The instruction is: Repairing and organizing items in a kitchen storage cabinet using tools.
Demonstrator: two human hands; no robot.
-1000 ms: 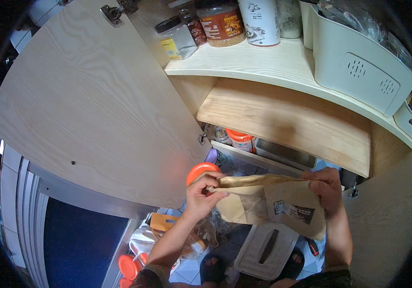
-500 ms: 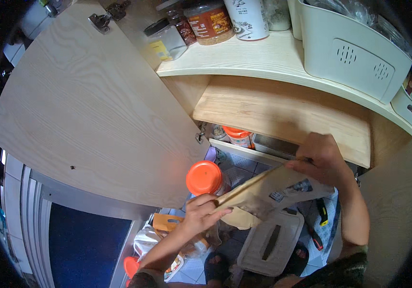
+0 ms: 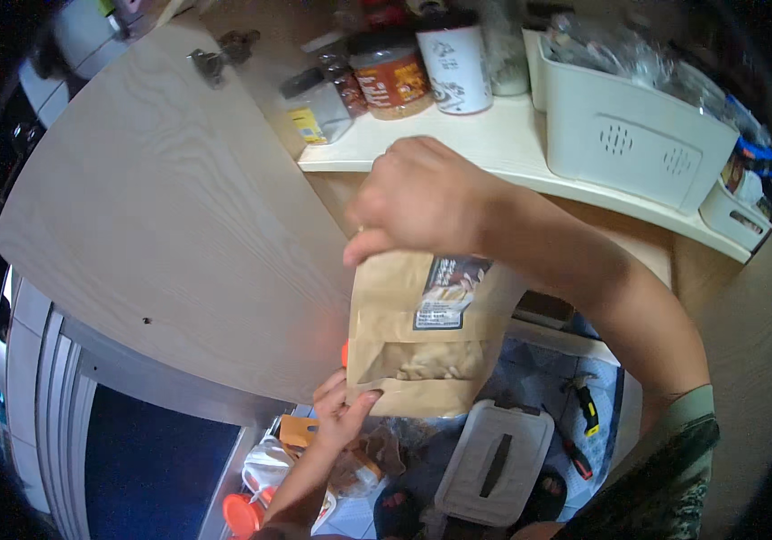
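Note:
A brown kraft-paper pouch (image 3: 390,306) hangs upright in front of the cabinet, its dark printed label and clear window turned toward me. Pale pieces (image 3: 431,362) show through the window; I cannot make out their kind. My right hand (image 3: 426,200) is closed on the pouch's top edge, and its forearm crosses the right side of the view. Down at the lower left corner, my left hand (image 3: 343,407) pinches the pouch between thumb and fingers. An orange lid edge (image 3: 345,353) peeks out behind the pouch's left side.
The open cabinet door (image 3: 179,225) fills the left. On the upper shelf (image 3: 512,148) stand jars (image 3: 390,76), a white canister (image 3: 454,63) and a white bin (image 3: 629,135) of plastic bags. A lidded box (image 3: 494,463), a yellow-black tool (image 3: 589,414) and a red-handled tool (image 3: 577,459) lie below.
The pouch has swung from a slanted, nearly edge-on position to upright, its front facing me. My right hand has moved up and left with its top; the left hand has shifted slightly left.

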